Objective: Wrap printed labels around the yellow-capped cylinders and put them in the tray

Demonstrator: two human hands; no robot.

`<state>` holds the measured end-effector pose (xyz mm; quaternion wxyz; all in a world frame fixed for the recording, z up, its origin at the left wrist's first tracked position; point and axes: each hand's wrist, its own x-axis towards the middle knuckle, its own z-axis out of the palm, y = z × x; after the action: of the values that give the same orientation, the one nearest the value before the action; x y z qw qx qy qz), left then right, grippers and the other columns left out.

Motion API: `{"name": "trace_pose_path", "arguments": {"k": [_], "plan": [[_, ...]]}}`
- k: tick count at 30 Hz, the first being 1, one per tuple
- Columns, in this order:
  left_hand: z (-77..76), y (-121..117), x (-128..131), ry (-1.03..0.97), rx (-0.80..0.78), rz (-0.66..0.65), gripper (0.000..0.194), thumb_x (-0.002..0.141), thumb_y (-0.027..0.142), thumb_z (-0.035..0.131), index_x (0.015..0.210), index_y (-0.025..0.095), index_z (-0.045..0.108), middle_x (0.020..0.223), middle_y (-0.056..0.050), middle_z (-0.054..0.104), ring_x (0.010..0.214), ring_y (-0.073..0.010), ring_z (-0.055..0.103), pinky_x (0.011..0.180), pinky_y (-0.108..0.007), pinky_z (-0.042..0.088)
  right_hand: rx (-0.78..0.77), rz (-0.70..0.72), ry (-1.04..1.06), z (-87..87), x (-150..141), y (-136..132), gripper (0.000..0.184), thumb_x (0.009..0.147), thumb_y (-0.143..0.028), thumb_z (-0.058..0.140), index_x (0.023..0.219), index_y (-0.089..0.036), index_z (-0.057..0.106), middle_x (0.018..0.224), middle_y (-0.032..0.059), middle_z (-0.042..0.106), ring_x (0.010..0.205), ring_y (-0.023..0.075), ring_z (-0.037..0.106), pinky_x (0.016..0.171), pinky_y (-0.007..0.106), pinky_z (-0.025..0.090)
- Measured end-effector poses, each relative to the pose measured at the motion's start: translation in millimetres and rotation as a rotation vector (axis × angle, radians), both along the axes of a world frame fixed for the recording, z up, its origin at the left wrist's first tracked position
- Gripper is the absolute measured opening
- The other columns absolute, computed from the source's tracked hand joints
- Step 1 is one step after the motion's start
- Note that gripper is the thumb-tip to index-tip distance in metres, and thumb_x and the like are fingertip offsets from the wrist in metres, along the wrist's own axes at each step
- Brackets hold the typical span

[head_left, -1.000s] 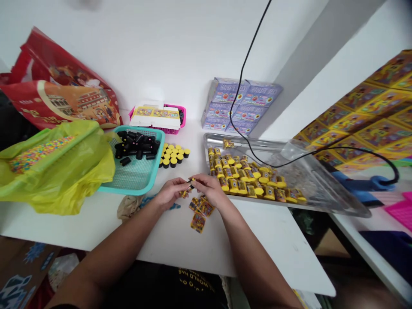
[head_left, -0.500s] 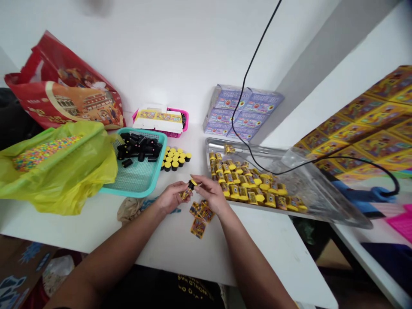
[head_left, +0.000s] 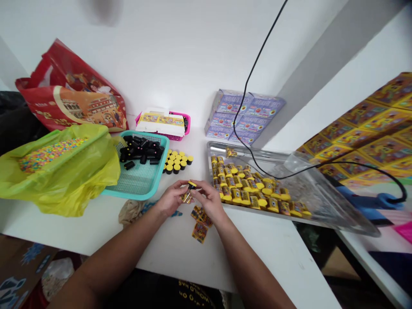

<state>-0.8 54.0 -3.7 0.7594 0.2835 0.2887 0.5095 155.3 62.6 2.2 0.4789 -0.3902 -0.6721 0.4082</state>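
Close together over the table, my left hand [head_left: 171, 199] and my right hand [head_left: 208, 198] both have their fingers closed around one small black container with a yellow cap [head_left: 192, 184]. A shiny yellow printed label [head_left: 186, 198] shows at its lower side, between my fingertips; whether it is stuck on all round is hidden. Several loose printed labels [head_left: 200, 231] lie on the table just below my right hand. Up and to the left of the hands stands a cluster of black containers with yellow caps [head_left: 177, 162].
A metal tray [head_left: 337, 216] with several labelled yellow-capped containers [head_left: 244, 184] lies at right, a black cable [head_left: 249, 77] hanging across it. At left are a teal basket [head_left: 135, 195] of black containers, a yellow bag [head_left: 74, 184] of coloured beads and a crumpled cloth [head_left: 130, 212].
The container has turned more upright between my fingers, and the label's face now catches the light. My right fingers have shifted around it. The view has moved slightly.
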Motion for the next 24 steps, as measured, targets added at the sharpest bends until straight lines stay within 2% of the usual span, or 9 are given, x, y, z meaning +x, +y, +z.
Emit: {"name": "trace_pose_path", "arguments": {"k": [3, 5, 11, 17, 20, 22, 24], "plan": [[-3.6, 0, 1, 0.017, -0.001, -0.024, 0.035, 0.067, 0.034, 0.079, 0.090, 0.015, 0.063, 0.087, -0.006, 0.066, 0.070, -0.0143, 0.062, 0.064, -0.029, 0.053, -0.170, 0.002, 0.156, -2.7, -4, -1, 0.024, 0.078, -0.042, 0.070, 0.091, -0.022, 0.070, 0.082, 0.0025, 0.068, 0.071, 0.0169, 0.062, 0.064, 0.031, 0.052], [-4.9, 0, 1, 0.023, -0.001, -0.040, 0.034, 0.068, 0.036, 0.079, 0.089, 0.015, 0.062, 0.086, -0.005, 0.065, 0.070, -0.0145, 0.062, 0.064, -0.030, 0.053, -0.207, -0.015, 0.178, -1.6, -6, -1, 0.026, 0.076, -0.044, 0.071, 0.087, -0.021, 0.069, 0.077, 0.0015, 0.067, 0.066, 0.0156, 0.060, 0.062, 0.030, 0.051], [-2.0, 0, 0, -0.019, -0.002, 0.003, 0.033, 0.068, 0.033, 0.078, 0.091, 0.016, 0.062, 0.087, -0.004, 0.065, 0.070, -0.0137, 0.061, 0.061, -0.027, 0.050, -0.094, 0.031, 0.071, -1.7, -4, -2, 0.030, 0.070, -0.042, 0.077, 0.089, -0.021, 0.068, 0.085, 0.0021, 0.067, 0.075, 0.0160, 0.059, 0.071, 0.031, 0.051], [2.0, -3, -1, 0.015, 0.063, -0.030, 0.032, 0.068, 0.035, 0.078, 0.087, 0.017, 0.061, 0.082, -0.003, 0.065, 0.064, -0.0137, 0.060, 0.061, -0.029, 0.050, -0.120, 0.025, 0.159, -7.0, -1, -1, 0.030, 0.067, -0.038, 0.080, 0.084, -0.019, 0.064, 0.078, 0.0008, 0.064, 0.067, 0.0150, 0.059, 0.061, 0.029, 0.051], [5.3, -4, -1, 0.067, 0.083, -0.037, 0.038, 0.071, 0.044, 0.074, 0.096, 0.019, 0.060, 0.084, -0.003, 0.065, 0.067, -0.0150, 0.061, 0.062, -0.030, 0.050, -0.063, -0.025, 0.139, -1.5, 1, -2, 0.026, 0.067, -0.035, 0.080, 0.080, -0.020, 0.063, 0.075, 0.0003, 0.063, 0.068, 0.0152, 0.059, 0.062, 0.029, 0.051], [6.2, -4, 0, 0.163, 0.055, 0.076, 0.040, 0.071, 0.049, 0.073, 0.094, 0.020, 0.059, 0.077, -0.001, 0.064, 0.065, -0.0141, 0.061, 0.059, -0.026, 0.047, 0.032, -0.117, 0.099, 1.8, 1, -4, 0.024, 0.071, -0.034, 0.077, 0.083, -0.021, 0.062, 0.075, 0.0007, 0.063, 0.070, 0.0156, 0.059, 0.066, 0.031, 0.051], [4.8, -3, 0, 0.292, -0.032, 0.186, 0.042, 0.070, 0.056, 0.071, 0.081, 0.018, 0.057, 0.065, 0.000, 0.061, 0.055, -0.0123, 0.057, 0.050, -0.021, 0.039, 0.176, -0.228, 0.015, 2.6, 1, -5, 0.021, 0.075, -0.032, 0.073, 0.090, -0.022, 0.061, 0.079, 0.0020, 0.065, 0.072, 0.0167, 0.060, 0.070, 0.034, 0.051]]}}
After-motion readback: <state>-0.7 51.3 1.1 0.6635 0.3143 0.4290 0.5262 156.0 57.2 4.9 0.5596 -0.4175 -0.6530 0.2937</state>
